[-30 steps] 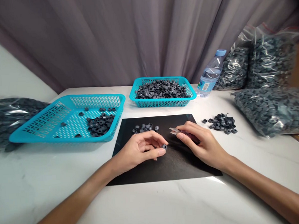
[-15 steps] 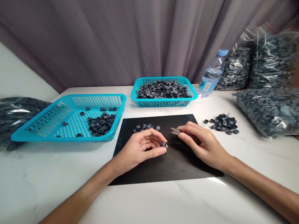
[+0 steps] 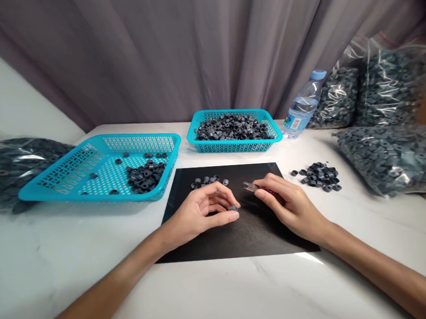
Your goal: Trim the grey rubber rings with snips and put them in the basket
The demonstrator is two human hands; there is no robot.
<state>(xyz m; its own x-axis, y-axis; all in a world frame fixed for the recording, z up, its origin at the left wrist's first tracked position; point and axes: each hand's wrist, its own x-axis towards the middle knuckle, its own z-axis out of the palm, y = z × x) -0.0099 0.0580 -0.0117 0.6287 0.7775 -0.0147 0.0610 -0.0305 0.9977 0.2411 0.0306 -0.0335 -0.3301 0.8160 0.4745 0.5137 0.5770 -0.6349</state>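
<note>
Between the thumb and fingers of my left hand [image 3: 205, 208] is a small dark grey ring-shaped part [image 3: 233, 208], held above a black mat [image 3: 218, 243]. My right hand [image 3: 287, 200] is closed around a small pair of nippers [image 3: 250, 186]; the metal jaws point left, toward the held part, and stay apart from it. The handles are mostly hidden by my fingers. Several similar grey rings [image 3: 209, 180] lie on the mat's far side, just beyond my left hand.
A wide blue basket [image 3: 92, 198] holding some rings stands at left. A fuller blue basket [image 3: 234, 147] is at the back. Loose rings [image 3: 321, 176] lie right of the mat. A water bottle [image 3: 302, 108] and filled plastic bags [image 3: 397, 160] stand at right; another bag [image 3: 22, 166] is at left.
My left fingers have turned the ring-shaped part, so its hole no longer faces me and its side shows. My right hand and the nippers have hardly moved.
</note>
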